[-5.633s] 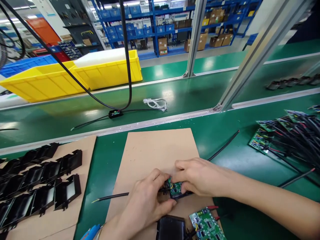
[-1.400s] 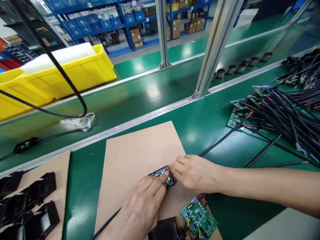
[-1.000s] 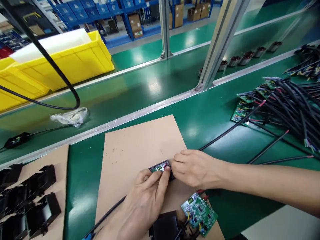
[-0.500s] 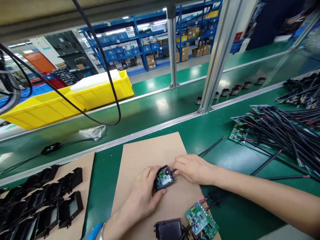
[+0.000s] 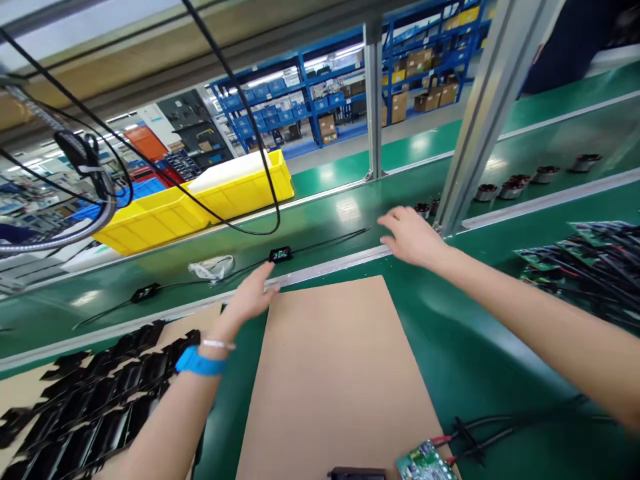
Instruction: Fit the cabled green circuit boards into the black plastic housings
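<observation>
A small black module with a green board and black cable (image 5: 281,254) lies on the green conveyor belt (image 5: 320,220), its cable stretching right. My left hand (image 5: 250,297), with a blue wristband, reaches out just short of the module, fingers apart and holding nothing. My right hand (image 5: 407,235) hovers open over the belt's metal edge rail, near the cable's far end. Both hands are empty. The brown cardboard mat (image 5: 340,373) below them is bare.
Black plastic housings (image 5: 95,400) cover a mat at the left. Another wired module (image 5: 145,293) and a plastic bag (image 5: 210,268) lie on the belt. Yellow bins (image 5: 200,200) stand behind. An aluminium post (image 5: 480,120) rises at right. Boards with cables (image 5: 580,257) are piled right; a green board (image 5: 425,463) lies near.
Both hands held the module on the cardboard mat; now it lies out on the belt and both hands are open, stretched forward. The view has tilted up.
</observation>
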Available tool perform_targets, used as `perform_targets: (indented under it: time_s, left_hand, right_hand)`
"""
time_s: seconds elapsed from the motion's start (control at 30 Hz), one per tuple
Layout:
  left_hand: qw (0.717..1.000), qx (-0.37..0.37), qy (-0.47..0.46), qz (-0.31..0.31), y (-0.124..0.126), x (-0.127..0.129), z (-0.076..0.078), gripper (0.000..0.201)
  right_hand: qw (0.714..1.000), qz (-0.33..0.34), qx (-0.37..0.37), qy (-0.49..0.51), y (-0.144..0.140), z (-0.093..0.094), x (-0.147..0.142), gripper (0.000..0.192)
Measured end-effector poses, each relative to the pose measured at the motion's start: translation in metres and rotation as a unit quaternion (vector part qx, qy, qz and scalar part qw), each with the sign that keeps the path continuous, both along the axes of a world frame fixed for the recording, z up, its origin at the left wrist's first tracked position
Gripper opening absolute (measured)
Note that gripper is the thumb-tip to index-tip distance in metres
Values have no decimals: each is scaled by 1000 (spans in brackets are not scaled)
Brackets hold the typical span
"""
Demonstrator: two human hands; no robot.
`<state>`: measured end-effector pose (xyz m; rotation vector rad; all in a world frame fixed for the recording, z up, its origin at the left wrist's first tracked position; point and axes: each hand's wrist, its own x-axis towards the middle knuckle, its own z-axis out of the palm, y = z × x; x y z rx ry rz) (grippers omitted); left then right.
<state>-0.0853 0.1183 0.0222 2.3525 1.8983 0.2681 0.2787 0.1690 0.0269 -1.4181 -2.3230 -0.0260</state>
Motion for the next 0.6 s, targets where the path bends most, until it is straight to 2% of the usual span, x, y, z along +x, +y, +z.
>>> perform_targets:
  time_s: [0.07,0.1,0.13,0.17,0.2,0.23,0.27,0.37,0.43,0.5,0.6]
  left_hand:
    - [999,-29,-32,-22,-56,12,-11,41]
    - [997,-50,-51,-35,-89,20,-14,37]
    - [994,-72,-68,-52,-121,29,-16,35]
    - [988,-100,-89,-79,-151,39,-19,40]
    - [978,-128,-123,-107,-178,50,-24,55]
    - [970,-155,-140,-122,-201,61,-30,73]
    - [967,-160,-145,-139,-218,71,-38,81]
    - [969,-142,-142,-142,-241,97,-62,78]
    - [969,-136,-159,-128,-240,108,-67,75]
    - [967,-129,-185,-116,-235,112,-58,72]
    - [955,-150,-222,-126,-226,106,-34,62]
  right_hand:
    - [992,108,-64,-16,-61,-13,0,17]
    - [968,207,-144,-11,-94,-18,-1,14]
    - [938,261,-226,-1,-127,-22,-1,11]
    - [916,281,-286,-2,-157,-24,-2,9]
    - [900,290,-325,-3,-182,-26,-3,13]
    - [894,293,-339,-4,-202,-27,-5,18]
    - [892,286,-350,-6,-216,-28,-6,20]
    - [889,265,-373,-2,-227,-32,-10,23]
    - [889,246,-385,3,-219,-34,-8,24]
    - [891,226,-393,14,-209,-33,-3,21]
    - [887,215,-406,53,-198,-29,4,10]
